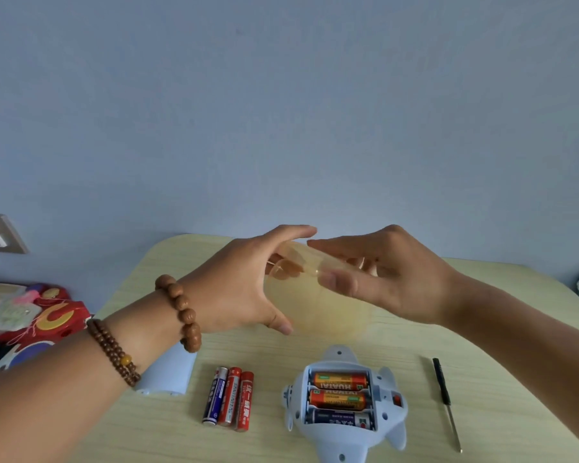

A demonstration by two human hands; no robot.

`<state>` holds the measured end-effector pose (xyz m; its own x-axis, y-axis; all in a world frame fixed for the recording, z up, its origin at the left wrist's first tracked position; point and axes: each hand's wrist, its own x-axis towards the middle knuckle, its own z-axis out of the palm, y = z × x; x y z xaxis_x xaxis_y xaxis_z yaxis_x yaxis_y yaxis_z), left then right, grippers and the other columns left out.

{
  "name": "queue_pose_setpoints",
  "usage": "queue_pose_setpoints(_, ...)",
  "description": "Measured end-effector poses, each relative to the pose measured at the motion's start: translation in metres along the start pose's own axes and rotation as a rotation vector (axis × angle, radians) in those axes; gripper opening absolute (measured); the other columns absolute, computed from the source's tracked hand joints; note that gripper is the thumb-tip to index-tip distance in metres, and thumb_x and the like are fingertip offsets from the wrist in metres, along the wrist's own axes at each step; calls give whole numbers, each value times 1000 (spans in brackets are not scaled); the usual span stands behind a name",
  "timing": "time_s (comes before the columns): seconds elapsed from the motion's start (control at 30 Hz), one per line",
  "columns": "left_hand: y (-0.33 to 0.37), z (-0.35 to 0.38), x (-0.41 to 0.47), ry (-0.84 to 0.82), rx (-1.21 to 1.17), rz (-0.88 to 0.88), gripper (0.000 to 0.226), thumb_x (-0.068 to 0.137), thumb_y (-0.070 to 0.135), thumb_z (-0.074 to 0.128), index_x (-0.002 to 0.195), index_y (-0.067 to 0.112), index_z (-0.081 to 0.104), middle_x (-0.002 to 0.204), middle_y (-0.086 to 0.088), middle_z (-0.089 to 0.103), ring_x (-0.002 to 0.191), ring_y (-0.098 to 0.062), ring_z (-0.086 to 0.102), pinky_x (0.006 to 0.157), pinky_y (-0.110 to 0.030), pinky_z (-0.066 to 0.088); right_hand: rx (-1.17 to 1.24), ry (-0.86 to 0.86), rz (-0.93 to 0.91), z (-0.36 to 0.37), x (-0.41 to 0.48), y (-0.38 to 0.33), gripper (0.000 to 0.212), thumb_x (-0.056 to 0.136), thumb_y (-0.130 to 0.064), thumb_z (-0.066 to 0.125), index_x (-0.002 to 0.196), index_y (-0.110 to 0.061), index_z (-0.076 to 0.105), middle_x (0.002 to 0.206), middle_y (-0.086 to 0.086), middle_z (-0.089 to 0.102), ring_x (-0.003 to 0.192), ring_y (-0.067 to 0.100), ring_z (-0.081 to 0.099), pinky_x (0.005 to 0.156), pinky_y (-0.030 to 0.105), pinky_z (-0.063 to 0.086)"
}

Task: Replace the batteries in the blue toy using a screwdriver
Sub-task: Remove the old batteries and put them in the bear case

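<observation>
Blue toy lies belly-up at bottom centre of the table with its bay full and the cover off at lower left, while left hand and right hand each grip a clear tub mid-frame, so I'd guess refitting the cover with the screwdriver comes next.

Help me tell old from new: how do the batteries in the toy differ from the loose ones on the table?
The batteries in the toy sit crosswise in the open compartment of the blue toy; the loose batteries lie on the table, pointing toward the camera. The batteries in the toy are two orange, one dark blue; the loose batteries one dark blue, two red. Both: three, side by side.
</observation>
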<state>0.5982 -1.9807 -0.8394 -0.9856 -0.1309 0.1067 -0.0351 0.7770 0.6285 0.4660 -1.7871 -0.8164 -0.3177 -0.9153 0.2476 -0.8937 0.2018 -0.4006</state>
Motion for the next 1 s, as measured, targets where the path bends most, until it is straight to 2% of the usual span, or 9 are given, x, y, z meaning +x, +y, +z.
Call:
queue_pose_setpoints(0.1,-2,-3,-1,10,-125,-29,129,52,25,100,150,55,21,111,26,66,108,23,56,90,2,43,163,-25,99,-5,1,0,51,89,-64,55,130,-36,66,86,-29,71,84,1,69,76,19,51)
queue_pose_setpoints(0.23,-2,-4,-3,43,-242,-60,133,52,22,100,149,51,15,115,18,72,111,4,66,103,-21,49,467,173,275,-7,11,4,29,95,-46,61,111,-26,74,98,-4,79,87,10,77,78,41,65)
queue_pose_setpoints(0.37,3,6,-5,78,-300,-66,86,59,32,96,115,38,31,121,8,69,113,-4,67,104,-36,53,459,387,371,-3,24,18,16,100,-27,59,101,-17,72,85,5,78,72,18,78,75,46,65)
queue_pose_setpoints(0.47,9,9,-6,49,4,-46,48,64,58,84,90,35,51,120,17,64,115,-2,60,102,-36,53,387,373,396,3,31,27,16,100,-27,59,96,-19,73,80,1,77,65,10,72,63,34,60)
queue_pose_setpoints(0.53,10,13,-8,58,100,-27,41,66,59,81,80,28,58,109,20,63,110,-2,59,101,-35,50,340,357,416,7,32,33,16,99,-26,60,94,-20,74,81,-1,77,59,3,66,53,21,54)
queue_pose_setpoints(0.63,9,16,-13,40,107,-57,35,69,52,84,82,27,64,134,20,46,126,0,46,108,-26,37,298,350,436,12,34,41,16,98,-22,62,94,-15,76,84,1,73,48,-6,62,41,9,44)
queue_pose_setpoints(0.73,6,19,-18,15,151,-3,17,77,43,82,86,37,70,134,20,40,127,4,39,108,-21,33,257,326,463,18,34,50,15,98,-22,63,95,-18,77,83,-2,72,56,-1,65,45,9,44)
queue_pose_setpoints(0.87,4,24,-21,71,211,49,10,80,36,81,83,37,72,113,23,45,110,2,47,95,-20,45,198,264,496,29,32,57,16,98,-22,63,90,-24,77,77,-11,72,67,6,66,47,4,42)
queue_pose_setpoints(1.0,3,25,-22,71,247,57,9,77,34,84,79,34,75,110,26,43,103,4,49,85,-19,49,225,253,506,39,30,55,13,96,-26,66,86,-21,73,79,-5,75,77,18,69,53,16,45)
